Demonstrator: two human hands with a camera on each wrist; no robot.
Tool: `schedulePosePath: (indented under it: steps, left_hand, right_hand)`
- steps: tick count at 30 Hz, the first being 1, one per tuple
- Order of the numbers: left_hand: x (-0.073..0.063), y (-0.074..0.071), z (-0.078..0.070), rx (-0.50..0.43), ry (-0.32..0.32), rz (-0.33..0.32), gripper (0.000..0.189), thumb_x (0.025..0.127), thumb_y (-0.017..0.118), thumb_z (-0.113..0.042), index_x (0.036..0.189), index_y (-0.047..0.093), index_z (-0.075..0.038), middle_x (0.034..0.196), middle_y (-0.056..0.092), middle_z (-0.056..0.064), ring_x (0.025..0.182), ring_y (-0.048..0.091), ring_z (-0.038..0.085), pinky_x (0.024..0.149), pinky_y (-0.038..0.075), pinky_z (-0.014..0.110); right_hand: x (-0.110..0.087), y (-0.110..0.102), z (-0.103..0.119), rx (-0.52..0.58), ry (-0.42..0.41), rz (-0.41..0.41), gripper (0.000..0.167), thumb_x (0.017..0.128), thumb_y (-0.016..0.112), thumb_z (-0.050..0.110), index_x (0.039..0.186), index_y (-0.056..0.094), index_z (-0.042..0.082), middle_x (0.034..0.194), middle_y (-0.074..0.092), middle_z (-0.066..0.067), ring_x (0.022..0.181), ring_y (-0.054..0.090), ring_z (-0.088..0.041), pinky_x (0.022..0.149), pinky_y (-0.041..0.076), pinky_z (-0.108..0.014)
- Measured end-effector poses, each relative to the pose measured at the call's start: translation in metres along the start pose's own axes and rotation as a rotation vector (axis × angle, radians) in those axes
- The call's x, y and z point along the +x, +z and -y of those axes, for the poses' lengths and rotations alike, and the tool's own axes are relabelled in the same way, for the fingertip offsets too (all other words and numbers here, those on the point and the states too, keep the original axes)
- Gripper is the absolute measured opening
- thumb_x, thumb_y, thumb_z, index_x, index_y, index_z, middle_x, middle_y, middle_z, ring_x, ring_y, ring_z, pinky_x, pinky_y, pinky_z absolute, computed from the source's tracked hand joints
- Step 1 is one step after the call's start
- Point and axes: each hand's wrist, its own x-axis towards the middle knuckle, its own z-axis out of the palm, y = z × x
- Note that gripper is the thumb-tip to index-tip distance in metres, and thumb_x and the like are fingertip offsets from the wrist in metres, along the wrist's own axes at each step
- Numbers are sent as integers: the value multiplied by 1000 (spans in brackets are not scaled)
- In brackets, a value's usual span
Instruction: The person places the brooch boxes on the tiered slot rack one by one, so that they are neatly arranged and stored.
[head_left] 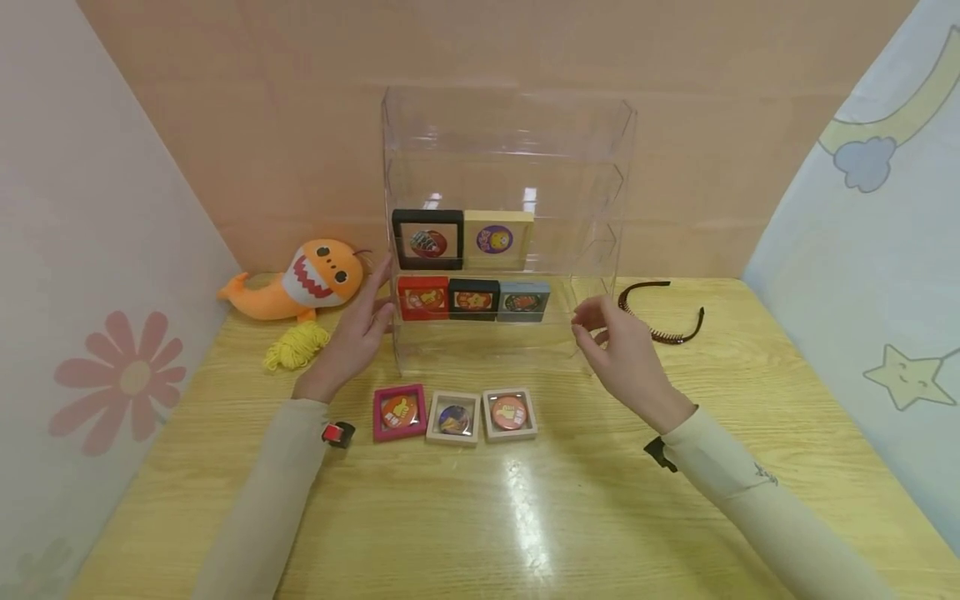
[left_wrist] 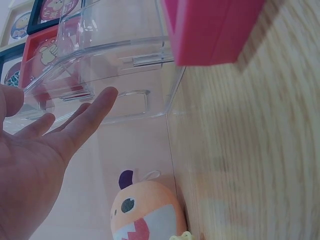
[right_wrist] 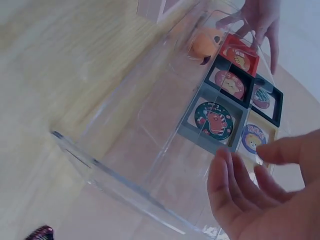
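A clear acrylic tiered rack (head_left: 480,179) stands upright at the back of the table. On one tier sit a black frame (head_left: 428,240) and a cream frame (head_left: 498,240). Below them are a red frame (head_left: 423,298), a smaller black frame (head_left: 473,300) and a grey frame (right_wrist: 212,120), each with a round badge. My left hand (head_left: 358,329) is at the rack's left side, fingers extended along it. Beside the rack's lower right corner is my right hand (head_left: 618,348), its fingers loosely bent and thumb apart, with nothing in them.
In front of the rack lie a magenta frame (head_left: 378,427), a beige frame (head_left: 454,440) and a pale pink frame (head_left: 510,435). An orange shark plush (head_left: 273,293) and yellow yarn (head_left: 296,347) lie left. A brown toothed headband (head_left: 667,337) lies right. Patterned panels flank the table.
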Motion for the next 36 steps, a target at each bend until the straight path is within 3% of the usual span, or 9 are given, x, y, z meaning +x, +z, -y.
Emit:
schedulePosePath:
  steps: [5,13,19,27,36]
  left_hand:
    - [-3,-1,-6,1,2,1,66,109,38,-5,165,7,-22,167,16,10,145,31,41,96,52,57]
    - [4,2,31,19,-4,-15,68,110,39,-12,163,6,-38,168,14,-1,145,33,37,96,52,56]
    - [4,1,32,22,-8,-17,67,110,39,-12,163,7,-37,168,16,2,145,33,37,96,52,56]
    - [-3,-1,-6,6,-13,5,65,109,39,-4,165,8,-17,167,17,14,143,35,42,96,53,54]
    - [-2,-1,-7,13,23,0,65,109,39,-4,164,9,-15,166,18,17,137,42,46,95,53,55]
  right_hand:
    - [-20,-9,-6,12,66,171,13,101,62,11,111,64,3,97,70,-3,88,66,-19,70,56,-33]
    - [-43,-13,-22,24,107,414,24,99,67,16,119,65,4,107,69,-3,92,65,-15,73,56,-32]
    - [-52,-8,-30,64,118,565,46,95,73,22,131,58,-2,119,64,-12,100,62,-23,78,54,-38]
    - [-54,8,-38,42,50,659,61,89,79,26,133,54,-7,121,61,-16,106,60,-30,90,53,-46]
    - [-48,24,-33,-42,-52,664,64,85,83,26,133,56,-6,122,60,-15,104,59,-24,91,53,-44]
